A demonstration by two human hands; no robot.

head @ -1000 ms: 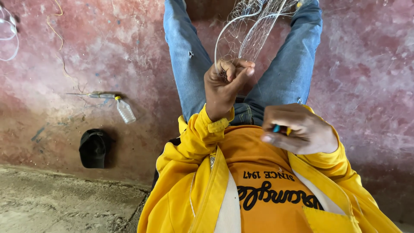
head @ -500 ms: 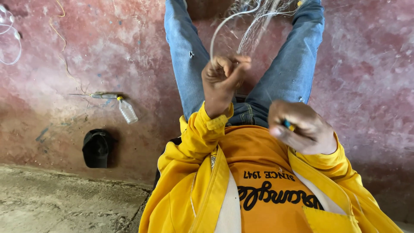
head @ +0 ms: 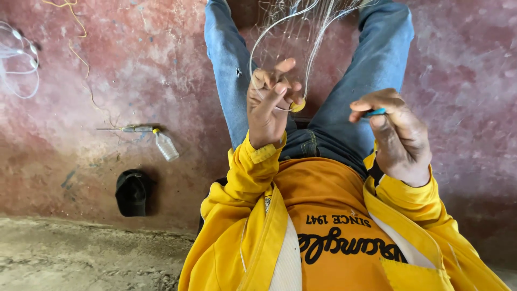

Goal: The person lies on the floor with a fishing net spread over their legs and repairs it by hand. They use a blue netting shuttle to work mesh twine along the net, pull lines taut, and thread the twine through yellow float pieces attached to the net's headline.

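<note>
My left hand [head: 271, 105] is raised over my lap, its fingers pinching a thin white line of a pale fishing net [head: 301, 27] that stretches up between my jeans-clad legs. A small yellow float or bead [head: 298, 105] sits on the line by my fingertips. My right hand [head: 396, 132] is curled to the right, gripping a small blue netting needle [head: 374, 112] between thumb and fingers. The net's fine mesh is hard to make out against the floor.
I sit on a worn reddish floor [head: 107, 64] in a yellow jacket and orange shirt. To the left lie a small clear plastic bottle [head: 166, 145], a black cap [head: 133, 192], a thin tool [head: 129, 129] and loose white cord [head: 19, 51].
My left hand has opened its fingers and shifted slightly right while still on the line. My right hand has lifted and moved right with the blue needle.
</note>
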